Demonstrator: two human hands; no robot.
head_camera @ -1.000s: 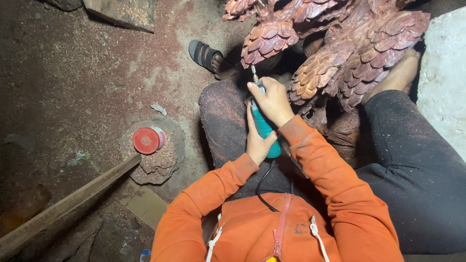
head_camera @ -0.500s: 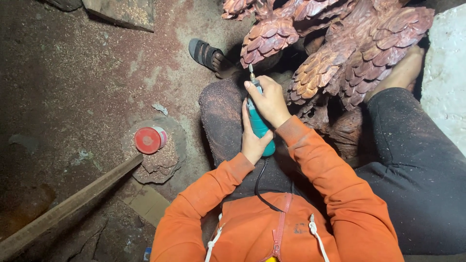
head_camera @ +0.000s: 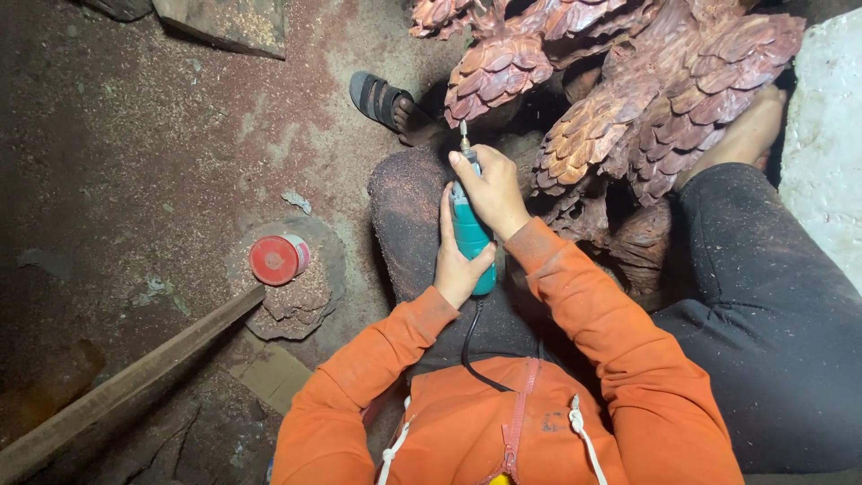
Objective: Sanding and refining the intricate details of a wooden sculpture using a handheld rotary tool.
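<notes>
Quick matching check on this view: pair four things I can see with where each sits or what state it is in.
Things:
1. teal rotary tool
2. red-lidded jar
3. scaled wood carving
4. sandal

Places or states:
A. lying on a dusty stone slab on the floor
B. held in both hands, bit pointing away from the body
C. standing between the person's legs
D. on a foot, beyond the knee

Pairs: 1-B, 2-A, 3-C, 4-D

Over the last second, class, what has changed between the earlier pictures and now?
Both hands, left hand and right hand, eased the teal handheld rotary tool slightly left in the picture, both gripping throughout. The reddish scaled wooden carving and red-lidded round container stayed put.
</notes>
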